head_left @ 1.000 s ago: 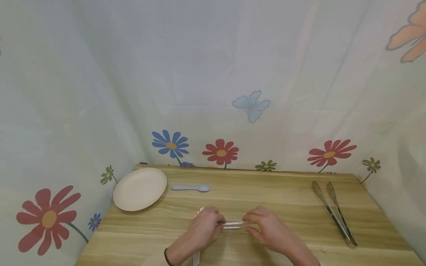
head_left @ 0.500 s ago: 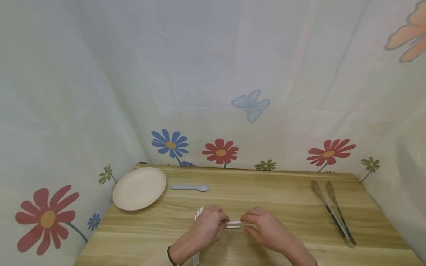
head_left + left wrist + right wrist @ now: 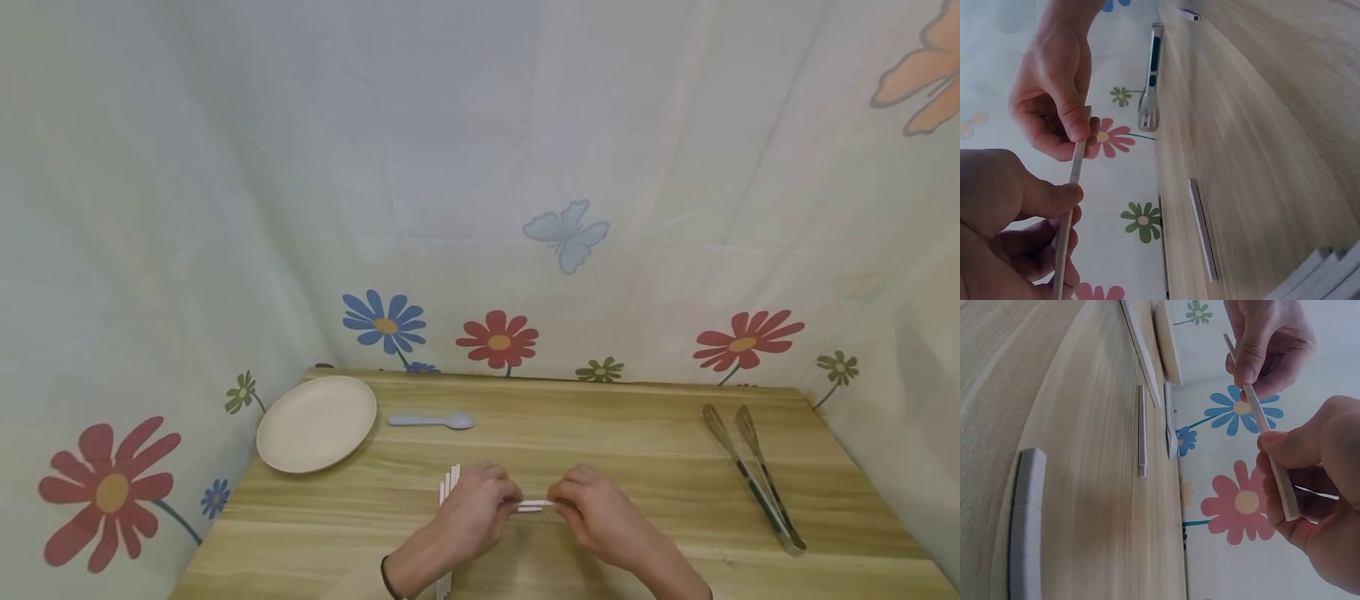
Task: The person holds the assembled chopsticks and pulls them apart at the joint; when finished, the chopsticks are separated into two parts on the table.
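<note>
A thin pale square-edged stick (image 3: 1077, 164) spans both hands, held above the table. My left hand (image 3: 478, 510) pinches it between thumb and fingers at the left. My right hand (image 3: 600, 510) pinches it nearer its other end, as the right wrist view shows, with a stretch of stick (image 3: 1259, 412) bare between the hands. Below, a similar stick (image 3: 1204, 231) lies on the table. Several more white sticks lie side by side (image 3: 447, 483) beside and under the left forearm, partly hidden by it.
A cream plate (image 3: 317, 425) sits at the back left, with a pale blue spoon (image 3: 431, 422) to its right. Metal tongs (image 3: 757, 479) lie on the right of the wooden table (image 3: 637, 433). Another short stick (image 3: 1027, 525) lies near the right hand's side. A flowered curtain surrounds the table.
My right fingers have drawn together onto the stick. My left hand has shifted slightly right, shortening the gap between the hands. Plate, spoon and tongs are unmoved.
</note>
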`<action>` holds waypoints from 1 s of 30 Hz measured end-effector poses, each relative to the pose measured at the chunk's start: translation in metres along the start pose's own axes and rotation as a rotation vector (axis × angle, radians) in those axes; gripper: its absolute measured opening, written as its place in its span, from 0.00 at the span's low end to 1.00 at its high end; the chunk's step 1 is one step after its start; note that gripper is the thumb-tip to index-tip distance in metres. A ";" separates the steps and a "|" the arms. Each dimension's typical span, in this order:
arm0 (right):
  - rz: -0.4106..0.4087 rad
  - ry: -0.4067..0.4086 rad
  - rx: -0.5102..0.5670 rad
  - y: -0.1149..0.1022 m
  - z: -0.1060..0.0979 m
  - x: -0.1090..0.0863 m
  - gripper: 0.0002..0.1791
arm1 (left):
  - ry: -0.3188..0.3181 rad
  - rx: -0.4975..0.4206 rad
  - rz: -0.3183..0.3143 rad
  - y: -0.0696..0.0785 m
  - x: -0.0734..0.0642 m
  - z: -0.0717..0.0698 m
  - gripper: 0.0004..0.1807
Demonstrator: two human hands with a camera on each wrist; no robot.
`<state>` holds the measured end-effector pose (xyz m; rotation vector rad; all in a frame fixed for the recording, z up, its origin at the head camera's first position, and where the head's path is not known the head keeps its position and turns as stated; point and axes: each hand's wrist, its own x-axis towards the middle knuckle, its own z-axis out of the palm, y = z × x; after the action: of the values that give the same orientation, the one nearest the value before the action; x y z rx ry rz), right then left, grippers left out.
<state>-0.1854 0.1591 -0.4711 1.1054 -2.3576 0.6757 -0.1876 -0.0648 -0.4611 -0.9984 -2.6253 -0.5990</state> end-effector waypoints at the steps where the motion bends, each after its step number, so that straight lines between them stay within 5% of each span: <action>1: -0.008 0.014 0.003 0.000 0.000 0.000 0.05 | 0.013 -0.004 0.005 0.000 0.000 0.001 0.03; 13: 0.016 0.106 0.048 0.001 0.000 -0.002 0.10 | 0.127 0.047 0.069 0.001 0.003 0.002 0.03; 30: 0.051 0.125 0.057 0.003 -0.002 -0.005 0.06 | 0.090 0.042 0.016 0.007 0.008 0.001 0.05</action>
<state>-0.1841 0.1651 -0.4731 0.9987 -2.2800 0.8104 -0.1890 -0.0544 -0.4569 -0.9571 -2.5386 -0.5682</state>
